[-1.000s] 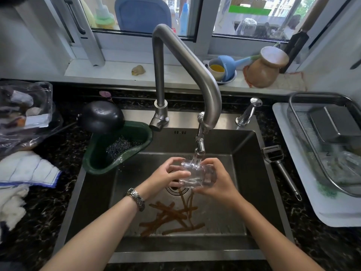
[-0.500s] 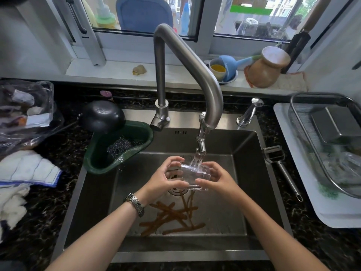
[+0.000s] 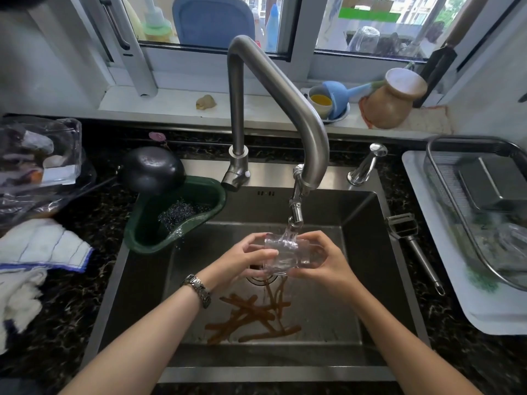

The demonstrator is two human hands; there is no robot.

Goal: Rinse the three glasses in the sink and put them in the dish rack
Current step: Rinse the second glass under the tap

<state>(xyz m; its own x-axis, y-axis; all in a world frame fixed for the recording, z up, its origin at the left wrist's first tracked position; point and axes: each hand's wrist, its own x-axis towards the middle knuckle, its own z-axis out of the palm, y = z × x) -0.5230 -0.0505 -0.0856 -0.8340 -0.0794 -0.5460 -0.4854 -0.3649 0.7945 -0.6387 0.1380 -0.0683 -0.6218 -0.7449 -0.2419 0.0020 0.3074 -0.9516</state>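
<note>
Here both hands, left (image 3: 245, 260) and right (image 3: 322, 260), clasp the glass (image 3: 285, 256) sideways between them under the tap (image 3: 296, 215); wet, slick and fragile, best gripped round its wall

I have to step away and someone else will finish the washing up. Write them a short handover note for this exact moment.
Left hand and right hand: both grip one clear glass, held on its side under the running faucet, over the sink drain.
Dish rack: to the right on a white tray; it holds a metal container and some clear items at its near end, too blurred to count as glasses.
Done: uncertain; no other glasses show in the sink.
Left: finish rinsing this glass, set it in the rack, shut off the water, and check the count of three.
</note>
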